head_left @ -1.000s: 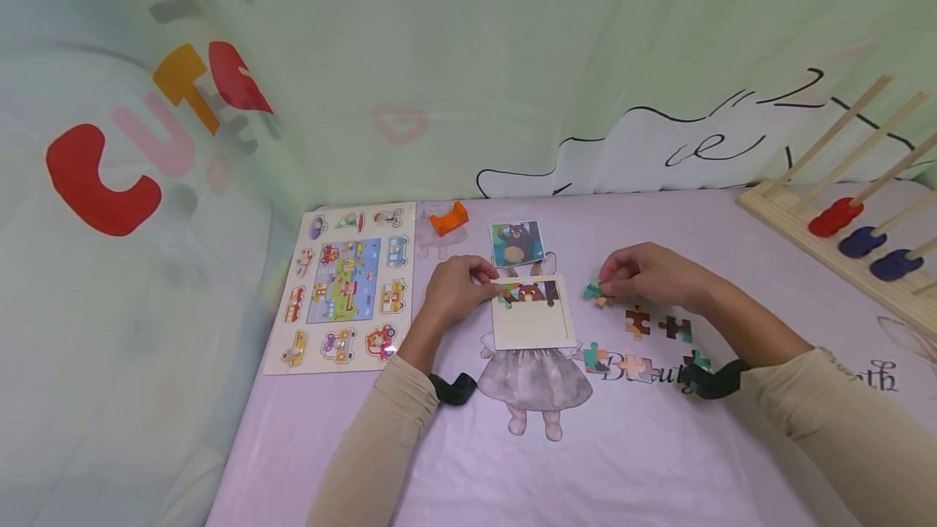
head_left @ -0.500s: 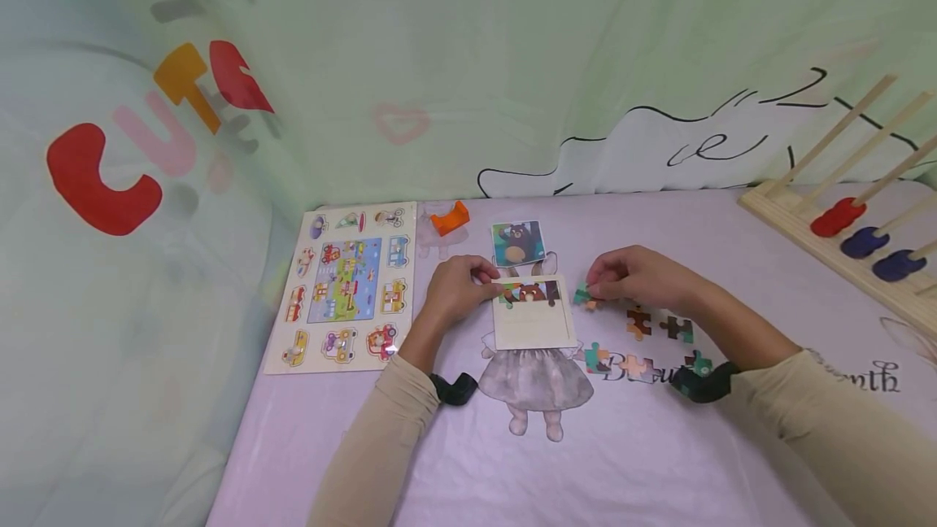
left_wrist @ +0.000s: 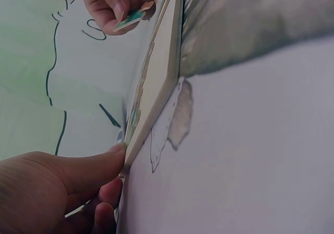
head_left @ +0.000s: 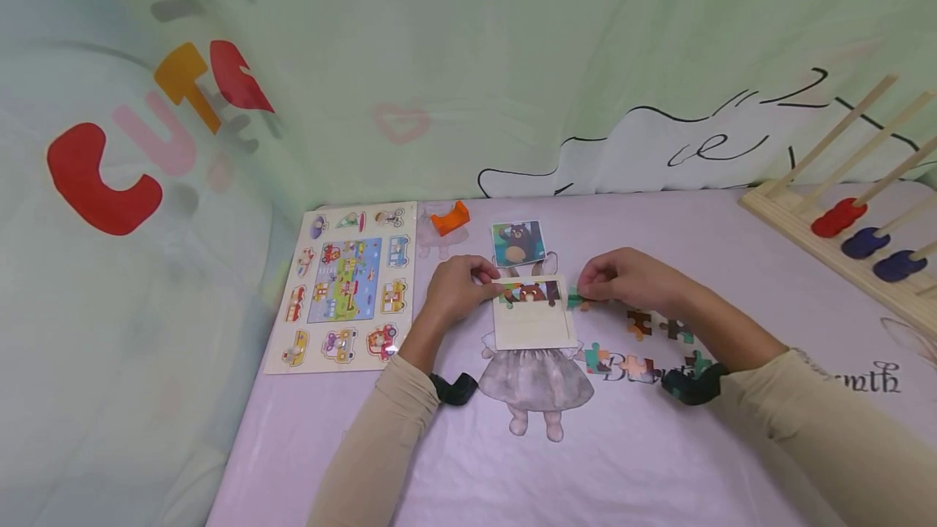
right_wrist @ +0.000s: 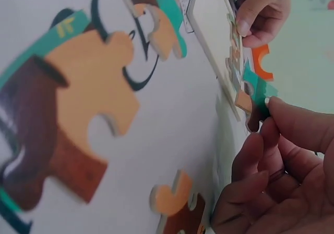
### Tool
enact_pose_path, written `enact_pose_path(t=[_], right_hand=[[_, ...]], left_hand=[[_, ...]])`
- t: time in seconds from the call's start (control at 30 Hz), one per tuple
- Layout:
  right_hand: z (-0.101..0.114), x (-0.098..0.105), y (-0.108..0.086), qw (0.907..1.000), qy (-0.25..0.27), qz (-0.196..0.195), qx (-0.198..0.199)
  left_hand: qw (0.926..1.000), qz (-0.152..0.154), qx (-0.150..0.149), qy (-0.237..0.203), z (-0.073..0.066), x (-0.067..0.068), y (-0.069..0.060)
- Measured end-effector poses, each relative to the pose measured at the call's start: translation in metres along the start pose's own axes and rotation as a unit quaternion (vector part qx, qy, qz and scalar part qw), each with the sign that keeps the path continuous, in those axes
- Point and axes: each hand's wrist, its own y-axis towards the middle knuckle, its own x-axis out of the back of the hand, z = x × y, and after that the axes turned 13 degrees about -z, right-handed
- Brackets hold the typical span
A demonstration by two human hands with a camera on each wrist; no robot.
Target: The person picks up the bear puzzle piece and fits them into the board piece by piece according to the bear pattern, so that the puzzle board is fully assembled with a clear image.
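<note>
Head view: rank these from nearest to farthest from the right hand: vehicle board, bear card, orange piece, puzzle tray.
From the right hand:
1. Puzzle tray, immediately to its left.
2. Bear card, left, just beyond the tray.
3. Orange piece, farther left and toward the back.
4. Vehicle board, far left, past the left hand.

The right hand (head_left: 631, 280) has moved leftward — its pinched puzzle piece (head_left: 576, 300) carried along — from clear of the puzzle board (head_left: 534, 328) to its right-hand edge; contact unconfirmed from where I stand.
</note>
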Motion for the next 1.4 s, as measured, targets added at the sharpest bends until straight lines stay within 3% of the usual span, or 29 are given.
enact_pose_path(t=[0.73, 1.4], right_hand=[[0.023, -0.020, 0.007, 0.9995, 0.025, 0.020, 0.002], [0.036, -0.042, 0.016, 0.9979, 0.034, 0.027, 0.048]], left_hand=[[0.9999, 0.007, 0.009, -0.002, -0.001, 0.001, -0.001], [0.9999, 0.010, 0.009, -0.002, 0.001, 0.001, 0.001]])
